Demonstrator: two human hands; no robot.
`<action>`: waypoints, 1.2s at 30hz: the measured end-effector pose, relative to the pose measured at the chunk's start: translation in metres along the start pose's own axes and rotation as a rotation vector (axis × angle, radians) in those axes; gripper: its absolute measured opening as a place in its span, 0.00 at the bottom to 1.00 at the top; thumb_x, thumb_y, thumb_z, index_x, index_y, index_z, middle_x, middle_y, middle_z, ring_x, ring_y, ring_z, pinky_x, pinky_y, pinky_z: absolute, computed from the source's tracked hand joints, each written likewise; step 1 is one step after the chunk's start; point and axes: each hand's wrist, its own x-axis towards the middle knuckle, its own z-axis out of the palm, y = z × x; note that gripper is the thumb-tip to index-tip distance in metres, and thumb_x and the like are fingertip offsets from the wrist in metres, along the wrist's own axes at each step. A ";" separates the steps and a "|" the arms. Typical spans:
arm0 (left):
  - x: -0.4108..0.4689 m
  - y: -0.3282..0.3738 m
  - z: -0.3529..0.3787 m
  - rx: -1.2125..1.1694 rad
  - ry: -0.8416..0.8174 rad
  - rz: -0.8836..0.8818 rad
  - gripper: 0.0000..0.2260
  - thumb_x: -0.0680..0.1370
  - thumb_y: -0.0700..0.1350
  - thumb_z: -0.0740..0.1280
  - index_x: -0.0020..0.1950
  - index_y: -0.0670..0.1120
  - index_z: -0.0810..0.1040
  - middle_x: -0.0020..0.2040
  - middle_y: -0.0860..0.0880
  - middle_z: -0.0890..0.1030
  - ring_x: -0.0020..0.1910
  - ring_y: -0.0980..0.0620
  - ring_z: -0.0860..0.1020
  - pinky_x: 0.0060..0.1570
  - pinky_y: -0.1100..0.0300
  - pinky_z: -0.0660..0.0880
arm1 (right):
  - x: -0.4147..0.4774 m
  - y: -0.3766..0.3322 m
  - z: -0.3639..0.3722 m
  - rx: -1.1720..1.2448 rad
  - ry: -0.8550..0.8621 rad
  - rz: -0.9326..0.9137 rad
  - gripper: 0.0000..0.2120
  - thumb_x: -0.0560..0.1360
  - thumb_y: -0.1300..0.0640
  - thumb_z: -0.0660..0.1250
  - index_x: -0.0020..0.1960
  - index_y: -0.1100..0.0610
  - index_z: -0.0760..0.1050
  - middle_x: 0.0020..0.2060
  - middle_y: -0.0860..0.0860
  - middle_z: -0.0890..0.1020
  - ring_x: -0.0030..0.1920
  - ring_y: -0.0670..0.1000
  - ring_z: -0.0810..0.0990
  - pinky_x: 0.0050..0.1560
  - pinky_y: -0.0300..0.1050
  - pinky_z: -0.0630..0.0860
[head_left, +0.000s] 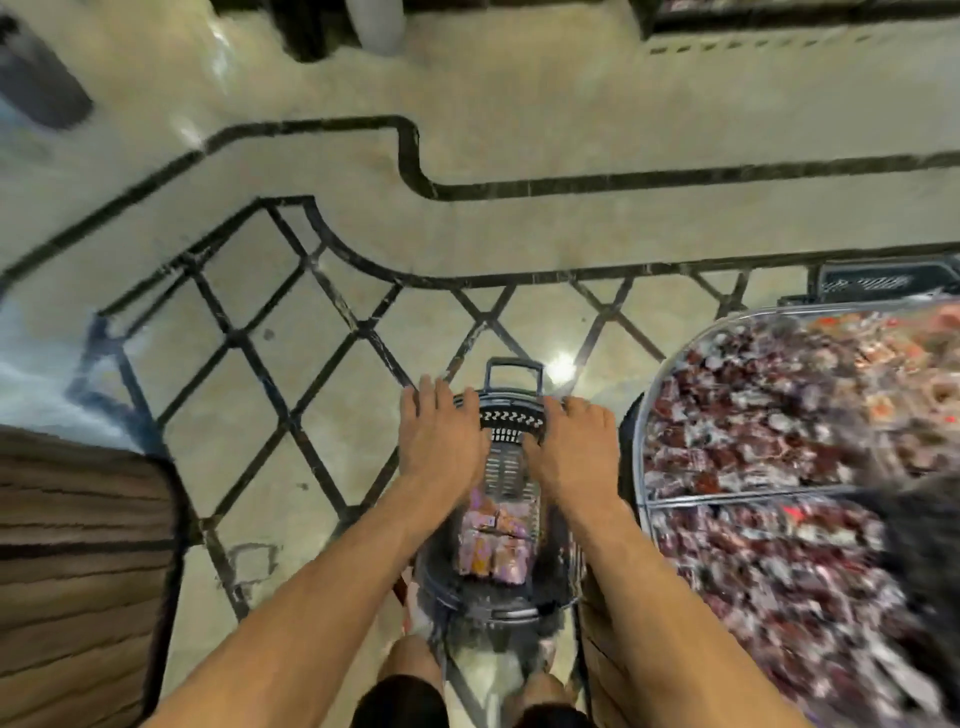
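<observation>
Basket (506, 467) lies lengthwise away from the person, handle (514, 366) seemingly farthest.

Bright, even indoor light falls from overhead. A round glare spot sits on the polished floor (363, 249) just beyond the shopping basket (511, 415), with paler sheen streaks at upper left. Shadows are soft and faint. Motion blur smears the whole view, heaviest over the bin of wrapped sweets (779, 441) at right. Wide-angle distortion bends the floor's dark inlay lines and stretches the edges.
</observation>
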 end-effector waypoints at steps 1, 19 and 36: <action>-0.007 0.004 -0.023 0.000 0.020 0.012 0.28 0.84 0.60 0.58 0.80 0.48 0.64 0.77 0.38 0.68 0.78 0.37 0.62 0.77 0.39 0.58 | -0.005 0.003 -0.027 -0.004 0.023 0.007 0.29 0.76 0.39 0.69 0.73 0.52 0.74 0.64 0.57 0.81 0.67 0.61 0.76 0.74 0.61 0.66; -0.060 0.131 -0.275 0.077 0.301 0.691 0.23 0.83 0.62 0.58 0.72 0.48 0.71 0.67 0.40 0.76 0.67 0.38 0.72 0.70 0.42 0.65 | -0.148 0.097 -0.268 0.014 0.332 0.539 0.28 0.79 0.36 0.62 0.75 0.48 0.70 0.70 0.53 0.78 0.73 0.58 0.72 0.79 0.64 0.56; -0.285 0.266 -0.269 0.172 0.332 1.349 0.30 0.82 0.66 0.56 0.79 0.51 0.65 0.75 0.41 0.72 0.77 0.37 0.65 0.76 0.38 0.59 | -0.463 0.140 -0.251 0.095 0.568 1.253 0.25 0.79 0.36 0.63 0.69 0.49 0.76 0.64 0.53 0.81 0.67 0.59 0.76 0.71 0.58 0.66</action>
